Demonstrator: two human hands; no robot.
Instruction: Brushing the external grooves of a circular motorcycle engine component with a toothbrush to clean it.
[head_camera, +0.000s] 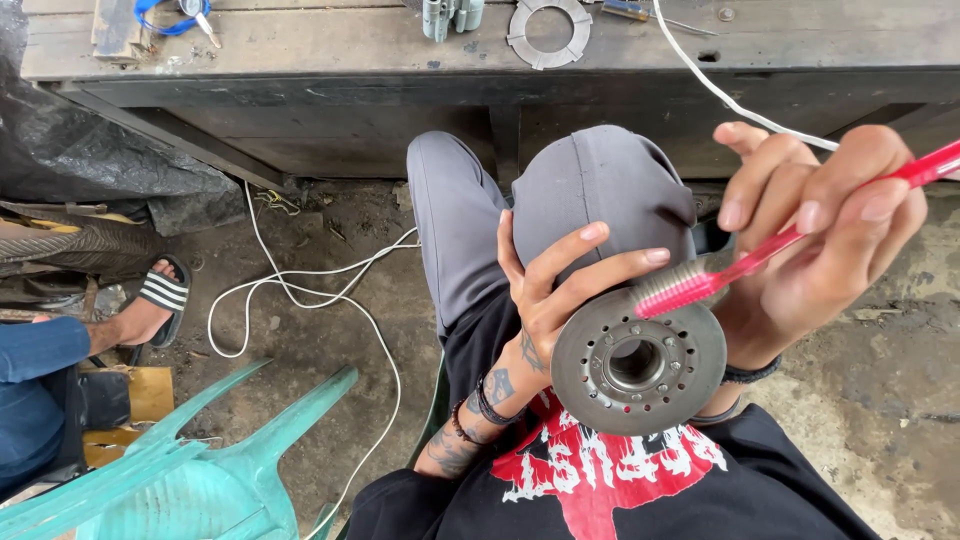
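My left hand (560, 290) grips a round grey metal disc (638, 362) with a centre bore and a ring of small holes, holding it up by its left edge. My right hand (820, 225) holds a red toothbrush (760, 262) by the handle. Its bristle head rests on the disc's upper rim. Below the disc lie my black shirt with a red print and my grey-trousered knee (590, 185).
A worn wooden bench (330, 45) runs along the top with a notched metal ring (548, 32), grey parts and a white cable (300, 290) trailing to the dirt floor. A teal plastic chair (190, 470) lies bottom left. Another person's sandalled foot (150, 300) is at left.
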